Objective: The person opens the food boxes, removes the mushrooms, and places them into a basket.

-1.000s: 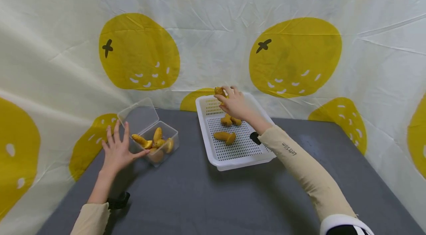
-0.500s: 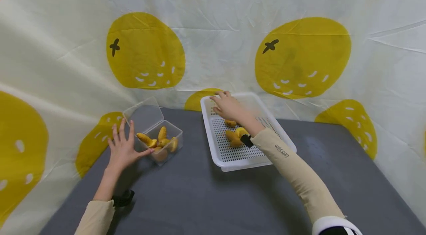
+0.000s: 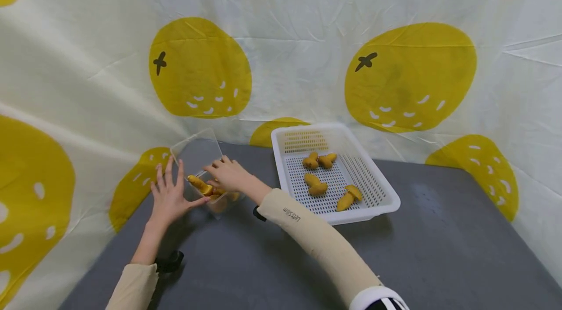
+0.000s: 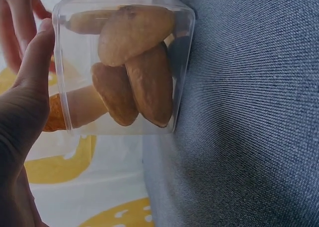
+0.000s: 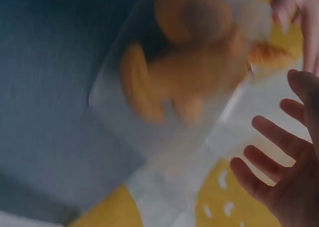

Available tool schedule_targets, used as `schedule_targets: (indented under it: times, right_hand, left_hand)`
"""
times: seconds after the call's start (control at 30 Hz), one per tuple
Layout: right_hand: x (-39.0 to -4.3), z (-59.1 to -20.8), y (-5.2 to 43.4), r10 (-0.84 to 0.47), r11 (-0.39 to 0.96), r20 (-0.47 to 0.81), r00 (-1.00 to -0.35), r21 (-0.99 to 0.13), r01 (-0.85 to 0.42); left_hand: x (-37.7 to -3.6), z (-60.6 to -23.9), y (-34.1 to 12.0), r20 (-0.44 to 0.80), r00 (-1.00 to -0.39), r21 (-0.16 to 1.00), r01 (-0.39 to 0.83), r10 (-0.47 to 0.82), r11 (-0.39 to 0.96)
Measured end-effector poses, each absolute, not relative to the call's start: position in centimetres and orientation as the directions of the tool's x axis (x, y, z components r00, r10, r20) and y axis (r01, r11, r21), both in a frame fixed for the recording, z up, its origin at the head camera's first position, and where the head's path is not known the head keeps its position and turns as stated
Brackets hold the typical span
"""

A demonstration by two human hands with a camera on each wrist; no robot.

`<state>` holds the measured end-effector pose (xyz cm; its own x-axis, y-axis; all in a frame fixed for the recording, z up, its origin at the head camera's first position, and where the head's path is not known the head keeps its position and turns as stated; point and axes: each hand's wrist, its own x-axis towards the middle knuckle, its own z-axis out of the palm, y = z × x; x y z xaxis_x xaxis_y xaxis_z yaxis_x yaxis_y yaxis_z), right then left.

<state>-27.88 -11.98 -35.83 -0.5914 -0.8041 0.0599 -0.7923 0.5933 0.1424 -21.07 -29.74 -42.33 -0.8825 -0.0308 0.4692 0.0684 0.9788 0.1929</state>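
A clear plastic box (image 3: pixel 219 212) with its lid (image 3: pixel 199 146) tipped back holds several yellow-brown mushrooms (image 3: pixel 199 184). One mushroom pokes out over the rim on the left. My left hand (image 3: pixel 170 200) is spread at the box's left side, its thumb at the rim in the left wrist view. Over the box hovers my right hand (image 3: pixel 230 175), covering part of the contents; the right wrist view shows its fingers (image 5: pixel 271 164) apart with nothing between them. To the right, a white perforated basket (image 3: pixel 281 168) holds several mushrooms (image 3: pixel 316 185), lying apart or in a loose pair.
Both things stand on a dark grey cloth-covered table (image 3: pixel 263 261). Behind and to the left hangs a pale curtain (image 3: pixel 298 66) with large yellow fruit prints, close to the basket's back edge. My right forearm crosses in front of the basket.
My right hand held a mushroom at the back of the basket, let it go there, and has moved left to the clear box. My left hand has stayed beside the box.
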Motion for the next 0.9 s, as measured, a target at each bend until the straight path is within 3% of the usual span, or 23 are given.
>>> schedule_targets:
  times: [0.3, 0.5, 0.67, 0.9]
  right_hand:
    - [-26.9, -38.1, -15.0, -0.775, 0.631, 0.111, -0.622, 0.110, -0.768]
    - [-26.8, -38.3, -15.0, -0.772, 0.632, 0.194, -0.605, 0.130, -0.764]
    - [-26.7, -37.7, -14.3, -0.788, 0.615, 0.177, -0.590, 0.191, -0.765]
    - [-27.1, -35.9, -11.8, -0.822, 0.565, 0.215, -0.527, 0.191, -0.803]
  left_hand:
    - [-21.1, -42.5, -29.6, 0.471, -0.882, 0.182, 0.084, -0.012, 0.980]
    - [-21.1, -42.4, -29.4, 0.468, -0.884, 0.190, 0.090, -0.009, 0.978]
    - [-21.1, -42.3, -29.5, 0.474, -0.881, 0.174, 0.090, -0.004, 0.981]
    - [-20.9, -42.3, -29.9, 0.462, -0.887, 0.168, 0.065, -0.020, 0.984]
